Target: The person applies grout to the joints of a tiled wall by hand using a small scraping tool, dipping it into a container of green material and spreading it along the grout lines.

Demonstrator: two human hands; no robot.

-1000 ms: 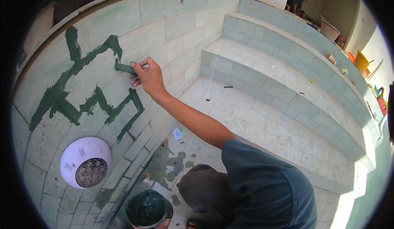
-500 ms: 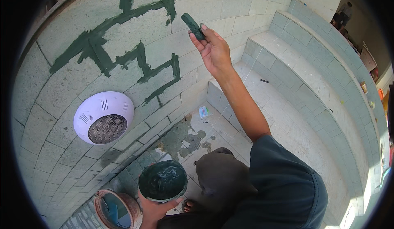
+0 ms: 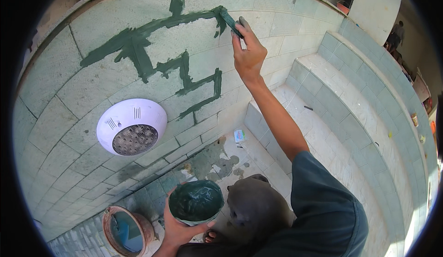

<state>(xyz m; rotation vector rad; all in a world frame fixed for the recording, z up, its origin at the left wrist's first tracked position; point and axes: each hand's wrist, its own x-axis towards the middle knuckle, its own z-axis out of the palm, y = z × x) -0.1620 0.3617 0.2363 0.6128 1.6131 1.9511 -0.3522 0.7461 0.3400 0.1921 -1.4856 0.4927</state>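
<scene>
My right hand (image 3: pixel 250 54) is raised to the tiled wall (image 3: pixel 184 31), its fingers pinching a narrow flat spreader (image 3: pixel 230 21) coated in dark green paste. The spreader's tip touches the right end of the upper green band. Thick, uneven green paste (image 3: pixel 140 56) covers several tile joints in stepped lines. Low in front of me, my left hand (image 3: pixel 177 231) grips a round bowl (image 3: pixel 196 201) from its left and near side. Glossy green paste fills much of this bowl.
A round white light fixture (image 3: pixel 134 128) sticks out from the wall. Beside the bowl stands a reddish bucket (image 3: pixel 107 231) with water and a blue item inside. Curved tiled steps (image 3: pixel 341 86) rise at right. A small packet (image 3: pixel 239 135) lies on the stained floor; a person (image 3: pixel 396 35) is far off.
My right hand has brought the spreader against the wall at the upper band's end and turned over. The view has shifted left and up slightly. The left hand still holds the bowl.
</scene>
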